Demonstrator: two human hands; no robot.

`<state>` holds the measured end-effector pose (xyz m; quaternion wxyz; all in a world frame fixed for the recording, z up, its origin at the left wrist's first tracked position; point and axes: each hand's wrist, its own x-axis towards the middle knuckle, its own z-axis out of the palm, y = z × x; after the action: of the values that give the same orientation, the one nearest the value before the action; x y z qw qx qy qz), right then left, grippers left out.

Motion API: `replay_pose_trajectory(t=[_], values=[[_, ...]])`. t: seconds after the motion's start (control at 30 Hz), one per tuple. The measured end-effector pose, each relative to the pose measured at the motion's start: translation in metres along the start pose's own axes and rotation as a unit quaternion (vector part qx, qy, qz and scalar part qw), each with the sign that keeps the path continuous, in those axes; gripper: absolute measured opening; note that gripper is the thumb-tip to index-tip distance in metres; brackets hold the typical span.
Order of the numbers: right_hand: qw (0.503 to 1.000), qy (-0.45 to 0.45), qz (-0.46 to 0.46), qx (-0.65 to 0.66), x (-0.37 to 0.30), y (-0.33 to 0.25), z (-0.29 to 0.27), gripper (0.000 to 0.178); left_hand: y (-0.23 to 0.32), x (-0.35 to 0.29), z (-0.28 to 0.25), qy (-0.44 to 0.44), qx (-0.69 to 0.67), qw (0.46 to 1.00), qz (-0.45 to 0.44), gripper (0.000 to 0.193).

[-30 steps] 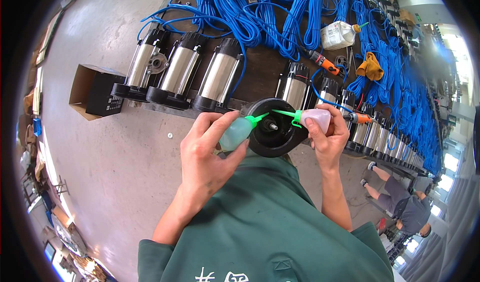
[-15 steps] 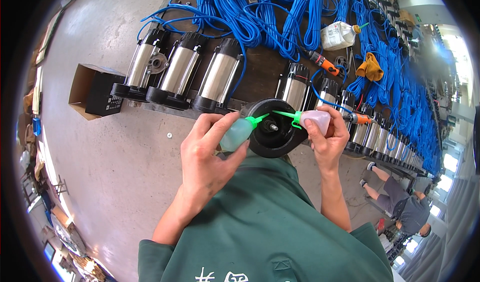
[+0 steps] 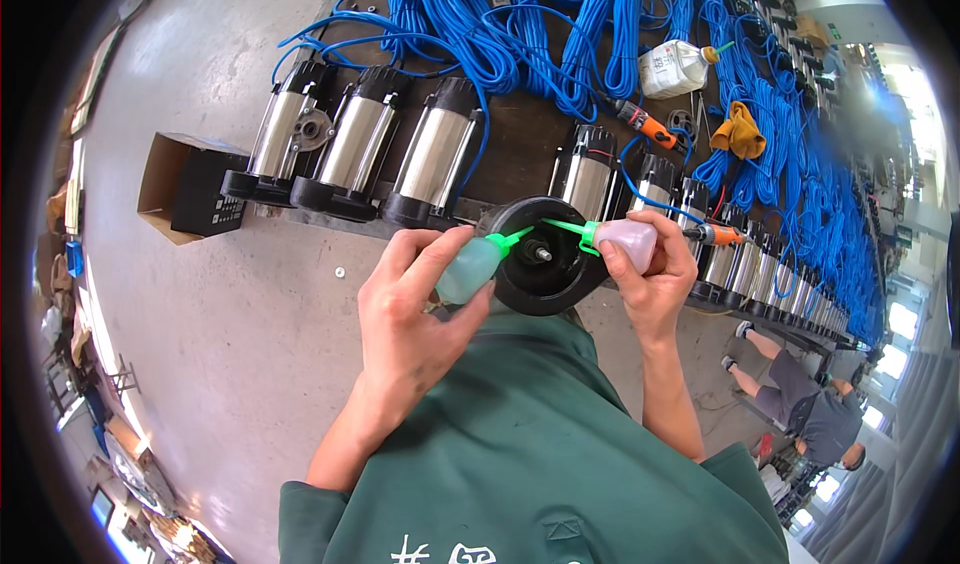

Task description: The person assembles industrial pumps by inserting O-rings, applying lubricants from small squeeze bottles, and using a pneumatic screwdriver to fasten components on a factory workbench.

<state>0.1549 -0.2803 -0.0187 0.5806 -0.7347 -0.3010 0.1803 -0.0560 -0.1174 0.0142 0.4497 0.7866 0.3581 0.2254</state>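
My left hand point(image 3: 412, 314) is closed around a small squeeze bottle point(image 3: 468, 272) with pale green contents and a bright green nozzle. In my right hand point(image 3: 655, 279) is another squeeze bottle point(image 3: 628, 243), pinkish, also with a green nozzle. Both nozzle tips point inward over the open black end of a pump point(image 3: 515, 282), near its upper inner rim. A metal shaft point(image 3: 543, 255) sticks out from the middle of that round cavity. Whether any liquid leaves the nozzles is too small to tell.
Steel-bodied pumps point(image 3: 434, 154) stand along the bench edge on both sides. Coiled blue cables point(image 3: 590, 44) cover the bench behind. Orange power drivers point(image 3: 655, 129), a white jug point(image 3: 672, 70) and a yellow cloth point(image 3: 738, 132) are to the right. An open cardboard box point(image 3: 195, 186) lies left; another person point(image 3: 808, 404) is far right.
The pinkish bottle in my right hand has tilted slightly, and its nozzle has shifted a little left and downward. My left hand is nearly unmoved.
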Motion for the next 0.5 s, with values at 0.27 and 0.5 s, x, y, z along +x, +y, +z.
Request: replay_pose_trajectory(t=[0.27, 0.5], values=[[0.969, 0.033, 0.148, 0.193, 0.001, 0.006, -0.007, 0.036, 0.000, 0.000, 0.002, 0.004, -0.018, 1.000, -0.013, 0.045], [0.856, -0.005, 0.272, 0.441, 0.025, -0.002, -0.025, 0.054, -0.006, 0.002, 0.002, -0.021, -0.094, 0.994, -0.060, 0.044]])
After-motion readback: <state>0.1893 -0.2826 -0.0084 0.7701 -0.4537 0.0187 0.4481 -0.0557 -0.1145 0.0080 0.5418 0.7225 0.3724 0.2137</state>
